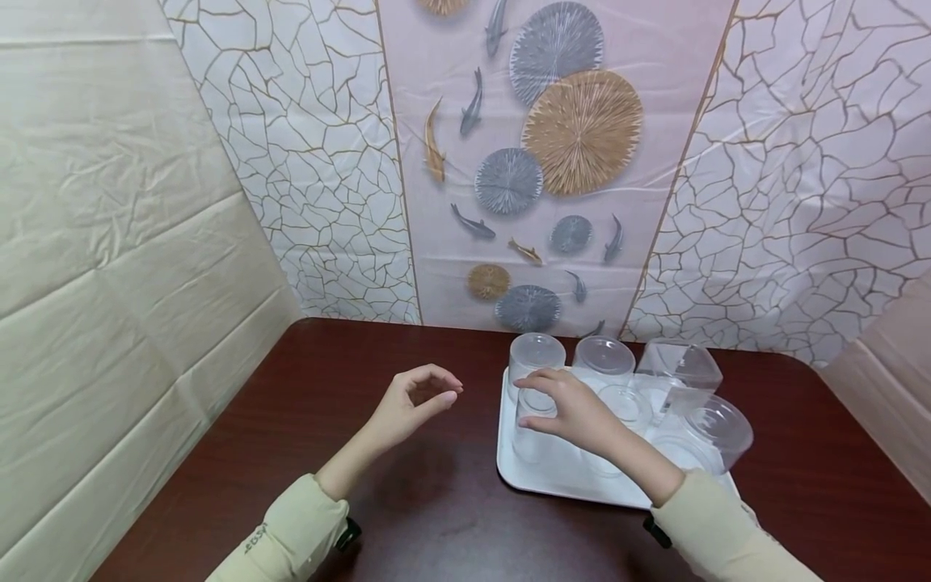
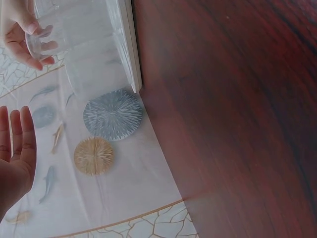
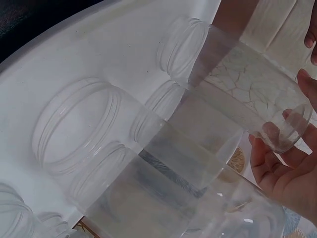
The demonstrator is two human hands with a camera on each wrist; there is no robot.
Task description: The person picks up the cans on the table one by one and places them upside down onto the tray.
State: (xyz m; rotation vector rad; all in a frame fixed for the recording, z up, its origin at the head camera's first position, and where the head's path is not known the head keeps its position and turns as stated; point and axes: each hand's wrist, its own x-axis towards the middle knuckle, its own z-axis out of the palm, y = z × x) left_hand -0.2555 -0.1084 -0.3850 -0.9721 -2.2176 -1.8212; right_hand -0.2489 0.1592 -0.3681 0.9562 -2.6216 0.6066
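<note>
My right hand [image 1: 575, 408] grips the closed upper end of a slim clear plastic jar [image 3: 247, 84], fingers on one side and thumb on the other. The jar is upside down, its threaded neck at the white tray [image 1: 556, 478], at the tray's front left corner. My left hand [image 1: 413, 404] hovers left of the tray over the table, fingers loosely bent and thumb apart, holding nothing. In the left wrist view, three straight fingers [image 2: 17, 134] of this hand show at the left edge.
Several more clear jars stand upside down on the tray: a round jar [image 1: 537, 349] behind, another round jar [image 1: 604, 356] at back middle, a square one [image 1: 680, 368] at back right, and a wide jar [image 1: 716, 432] at front right. Dark brown table [image 1: 429, 517] surrounds the tray; patterned cloth [image 1: 349, 202] hangs behind.
</note>
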